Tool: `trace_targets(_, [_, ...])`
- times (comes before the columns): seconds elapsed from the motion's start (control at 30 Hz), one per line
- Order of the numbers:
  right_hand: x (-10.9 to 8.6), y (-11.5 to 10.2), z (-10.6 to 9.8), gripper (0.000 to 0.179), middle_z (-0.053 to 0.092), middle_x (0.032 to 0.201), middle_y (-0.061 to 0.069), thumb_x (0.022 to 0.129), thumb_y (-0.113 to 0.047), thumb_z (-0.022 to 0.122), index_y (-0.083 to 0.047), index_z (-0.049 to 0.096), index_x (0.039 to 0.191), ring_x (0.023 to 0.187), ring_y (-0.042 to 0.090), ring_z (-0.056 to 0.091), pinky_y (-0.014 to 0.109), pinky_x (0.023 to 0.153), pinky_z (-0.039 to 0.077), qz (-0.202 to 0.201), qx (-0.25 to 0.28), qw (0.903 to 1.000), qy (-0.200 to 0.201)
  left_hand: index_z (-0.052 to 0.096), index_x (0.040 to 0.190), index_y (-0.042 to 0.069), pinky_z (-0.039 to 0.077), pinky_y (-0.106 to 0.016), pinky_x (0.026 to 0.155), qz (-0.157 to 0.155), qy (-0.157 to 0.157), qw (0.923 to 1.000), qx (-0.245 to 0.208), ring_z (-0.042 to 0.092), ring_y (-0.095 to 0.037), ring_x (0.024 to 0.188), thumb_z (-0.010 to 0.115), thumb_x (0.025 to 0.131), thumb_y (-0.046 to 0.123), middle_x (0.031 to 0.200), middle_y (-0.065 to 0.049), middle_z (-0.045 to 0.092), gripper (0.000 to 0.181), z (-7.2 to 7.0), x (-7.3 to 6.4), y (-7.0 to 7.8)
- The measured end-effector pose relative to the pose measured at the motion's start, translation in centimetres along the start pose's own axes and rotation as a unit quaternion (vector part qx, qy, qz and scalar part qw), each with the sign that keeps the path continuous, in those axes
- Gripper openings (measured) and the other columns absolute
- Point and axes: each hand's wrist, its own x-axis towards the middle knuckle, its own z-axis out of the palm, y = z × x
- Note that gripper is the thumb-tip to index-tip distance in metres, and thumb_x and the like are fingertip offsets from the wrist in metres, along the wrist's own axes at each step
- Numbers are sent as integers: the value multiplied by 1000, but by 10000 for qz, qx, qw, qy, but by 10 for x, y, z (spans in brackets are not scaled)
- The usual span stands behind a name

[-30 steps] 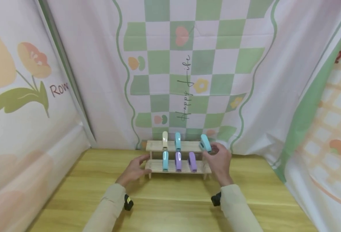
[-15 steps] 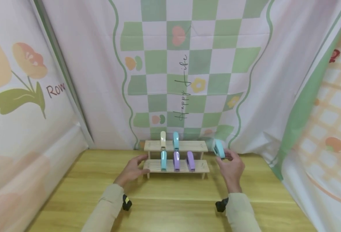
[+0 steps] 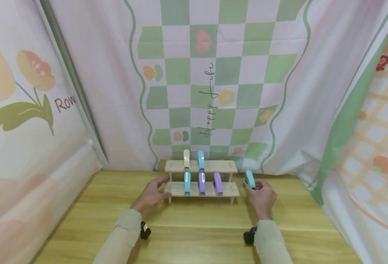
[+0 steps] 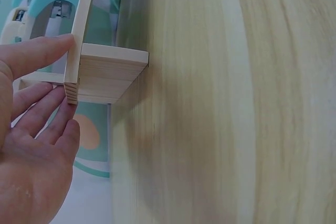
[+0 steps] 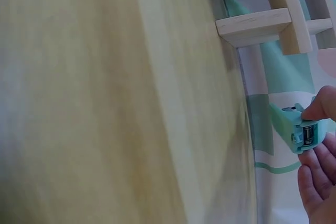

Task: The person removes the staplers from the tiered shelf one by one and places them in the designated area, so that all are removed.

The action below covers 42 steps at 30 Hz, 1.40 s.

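Observation:
My right hand (image 3: 262,198) pinches a teal stapler (image 3: 249,179) between thumb and fingers, to the right of a two-tier wooden rack (image 3: 228,189). In the right wrist view the stapler (image 5: 298,129) shows its metal inside. At the rack's left end, my left hand (image 3: 152,192) grips the lower shelf, thumb on one side and fingers on the other. On the upper shelf stand a cream stapler (image 3: 186,159) and a teal one. The lower shelf bears another teal stapler (image 3: 187,183) and two purple staplers, one in the middle (image 3: 202,183) and one to its right.
The rack stands on a wood-grain table (image 3: 194,234) near its back edge. Behind hangs a curtain (image 3: 210,84) with green and white checks. Printed cloth also hangs on the left and right sides. A black wrist camera (image 3: 249,236) sits at the right cuff.
My right hand has lifted the teal stapler off the right end of the upper shelf, carried it right, then lowered it beside the rack. The left hand has stayed at the rack.

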Motion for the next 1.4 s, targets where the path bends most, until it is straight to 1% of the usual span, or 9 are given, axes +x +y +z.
trace_targets(0.13, [0, 1, 1, 34, 77, 111, 24, 83, -15, 85, -2, 75, 114, 104, 40, 69, 58, 105, 48, 117, -85, 9998, -103, 46, 157, 4, 33, -62, 129, 28, -21, 10000, -32, 41, -47, 153, 81, 93, 15, 163, -20, 48, 74, 0, 1, -1])
trace_targets(0.37, [-1, 2, 2, 34, 77, 112, 26, 83, -14, 85, 1, 73, 112, 108, 43, 66, 57, 105, 46, 225, -183, 9992, -259, 47, 157, 3, 34, -61, 129, 59, -8, 10000, -74, 42, -47, 152, 81, 92, 14, 161, -20, 50, 74, 0, 1, -1])
trace_targets(0.5, [-2, 3, 2, 36, 76, 113, 27, 84, -13, 84, 2, 72, 114, 106, 44, 68, 58, 100, 52, 301, -273, 9984, -403, 47, 157, 3, 34, -62, 128, 43, 2, 9999, -123, 42, -48, 152, 81, 92, 13, 161, -20, 50, 74, -1, -1, 1])
trace_targets(0.6, [-3, 2, 2, 37, 75, 114, 28, 84, -13, 84, 3, 71, 115, 104, 44, 69, 57, 93, 58, 392, -364, 9971, -540, 46, 157, 3, 34, -62, 128, 38, 8, 9999, -158, 41, -48, 152, 81, 92, 12, 161, -21, 49, 74, -1, -2, 3])
trace_targets(0.97, [-6, 1, 2, 35, 74, 114, 30, 85, -9, 83, 6, 69, 115, 103, 46, 69, 58, 89, 60, 470, -551, 9942, -791, 47, 156, 0, 33, -61, 129, 163, -9, 9997, -160, 42, -48, 151, 81, 91, 10, 160, -23, 51, 74, -1, -3, 4])
trace_targets(1.07, [-6, 1, 1, 37, 74, 114, 30, 85, -9, 83, 7, 69, 116, 102, 45, 70, 57, 89, 61, 376, -603, 9943, -794, 46, 156, -1, 32, -61, 129, 171, -39, 9997, -178, 41, -48, 152, 81, 91, 11, 160, -23, 50, 74, -1, -3, 4])
trace_targets(1.17, [-3, -1, -4, 44, 73, 119, 31, 86, -12, 83, 8, 68, 122, 108, 46, 69, 59, 94, 60, 143, -537, 9952, -806, 47, 156, -1, 33, -61, 129, 161, -40, 9997, -172, 41, -48, 152, 81, 91, 11, 160, -23, 50, 74, -1, -3, 3])
trace_targets(1.27, [1, -9, -11, 51, 71, 128, 31, 88, -18, 83, 6, 65, 129, 117, 46, 67, 60, 103, 57, -133, -387, 9955, -850, 47, 156, 0, 33, -61, 129, 162, -62, 9997, -143, 41, -48, 152, 81, 92, 12, 160, -22, 50, 74, -1, -2, 3])
trace_targets(1.4, [7, -28, -16, 52, 70, 132, 27, 91, -23, 82, 2, 65, 133, 123, 45, 68, 58, 108, 57, -586, -92, 9938, -943, 46, 156, -1, 33, -60, 129, 175, -85, 9997, -127, 41, -47, 152, 81, 93, 13, 161, -22, 49, 74, -3, -3, 4])
